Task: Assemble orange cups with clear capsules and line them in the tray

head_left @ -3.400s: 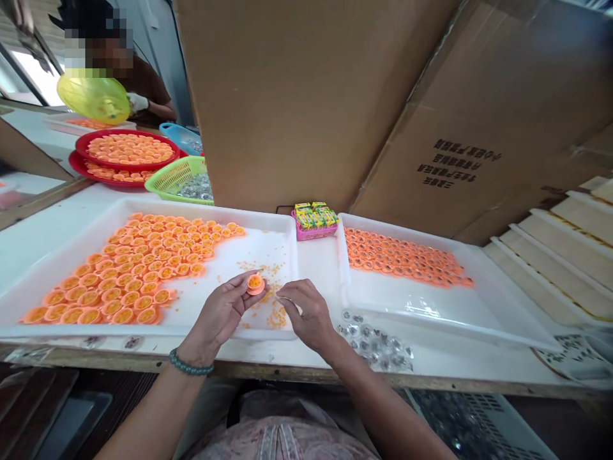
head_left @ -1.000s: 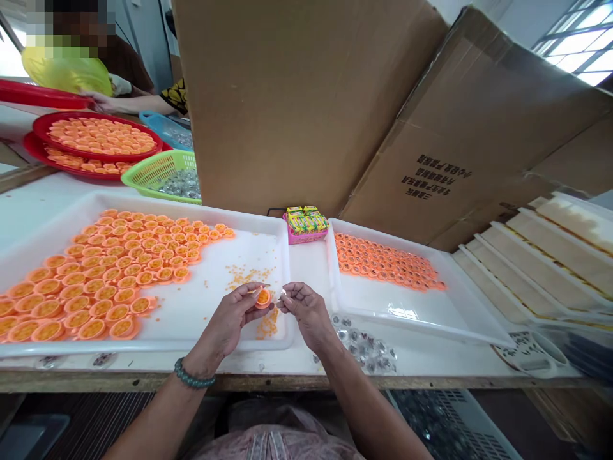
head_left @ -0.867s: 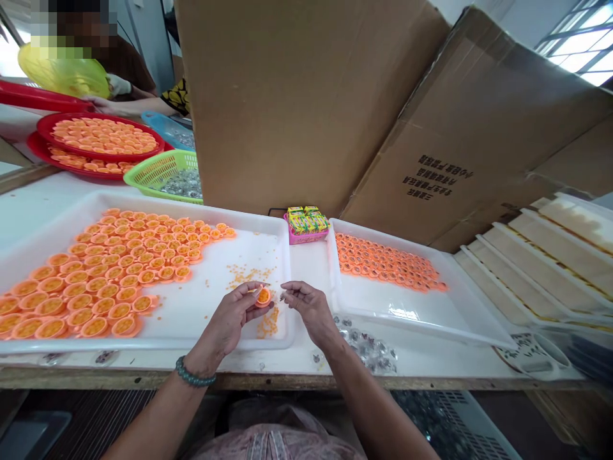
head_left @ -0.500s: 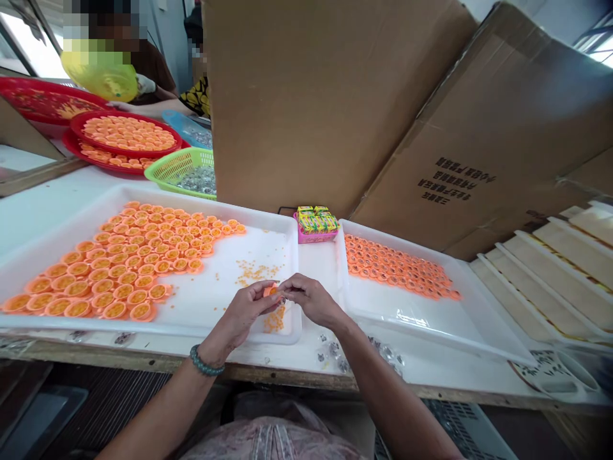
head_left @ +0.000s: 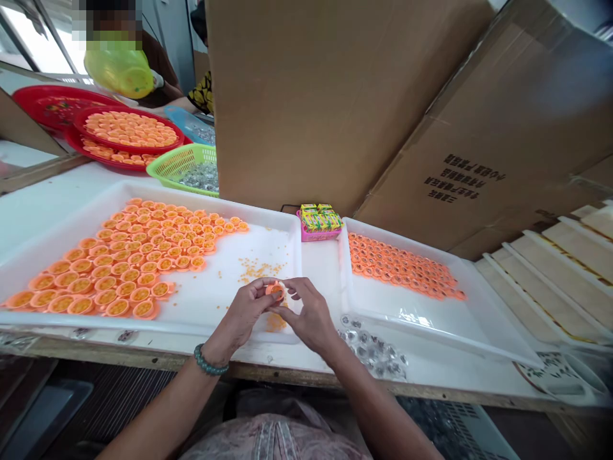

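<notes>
My left hand pinches a small round orange plastic cup between thumb and fingers, over the right end of the left white tray. Beside the cup, my right hand has its thumb and fingers spread apart; whether a fingertip touches the cup I cannot tell. Many like orange cups with yellow bits inside fill the tray's left part. Loose yellow bits lie scattered near my hands. Clear domed plastic pieces are heaped at the table edge below my right forearm.
A right white tray bears rows of orange pieces. Between the trays stands a pink basket of yellow-green packets. Large cardboard boxes wall off the back. Red trays and a green basket stand back left, near co-workers.
My right hand's fingers have parted from their pinch at the cup and spread. The cup in my left hand has turned its round opening into view. A co-worker's yellow bowl has shifted.
</notes>
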### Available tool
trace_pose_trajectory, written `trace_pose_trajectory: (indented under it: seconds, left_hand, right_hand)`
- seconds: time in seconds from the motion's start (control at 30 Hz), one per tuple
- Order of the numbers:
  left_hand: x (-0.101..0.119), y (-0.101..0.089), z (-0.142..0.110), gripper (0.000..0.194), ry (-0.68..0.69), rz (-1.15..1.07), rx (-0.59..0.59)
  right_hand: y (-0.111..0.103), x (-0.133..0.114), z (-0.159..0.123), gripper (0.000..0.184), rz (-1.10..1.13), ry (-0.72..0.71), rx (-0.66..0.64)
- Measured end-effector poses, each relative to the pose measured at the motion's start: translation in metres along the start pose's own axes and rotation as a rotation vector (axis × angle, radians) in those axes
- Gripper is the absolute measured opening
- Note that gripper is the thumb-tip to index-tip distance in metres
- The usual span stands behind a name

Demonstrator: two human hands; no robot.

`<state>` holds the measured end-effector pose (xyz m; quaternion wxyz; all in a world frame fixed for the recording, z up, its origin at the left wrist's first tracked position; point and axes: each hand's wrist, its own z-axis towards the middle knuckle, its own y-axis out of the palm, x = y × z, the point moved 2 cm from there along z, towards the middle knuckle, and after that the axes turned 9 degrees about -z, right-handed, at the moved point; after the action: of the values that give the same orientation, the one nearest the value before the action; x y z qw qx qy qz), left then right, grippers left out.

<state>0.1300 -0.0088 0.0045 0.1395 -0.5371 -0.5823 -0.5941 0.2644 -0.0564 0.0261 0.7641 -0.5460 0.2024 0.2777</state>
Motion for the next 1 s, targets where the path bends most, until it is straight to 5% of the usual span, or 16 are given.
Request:
trace_pose_trajectory:
  seconds: [0.2, 0.4, 0.67, 1.0]
  left_hand:
    - [0.002, 0.003, -0.001, 0.034, 0.025, 0.016, 0.005]
    - [0.001, 0.002, 0.000, 0.032, 0.027, 0.032, 0.004]
    - [0.000, 0.001, 0.000, 0.031, 0.009, 0.035, -0.037]
    - [0.000, 0.002, 0.000, 0.037, 0.019, 0.054, -0.016]
  right_hand:
    - [0.020, -0.001, -0.004, 0.027, -0.108, -0.023, 0.149]
    - [0.015, -0.002, -0.005, 0.032, -0.120, -0.161, 0.143]
    - [0.017, -0.003, -0.006, 0.025, -0.136, -0.081, 0.238]
    - [0.017, -0.001, -0.009, 0.032, -0.209, -0.145, 0.232]
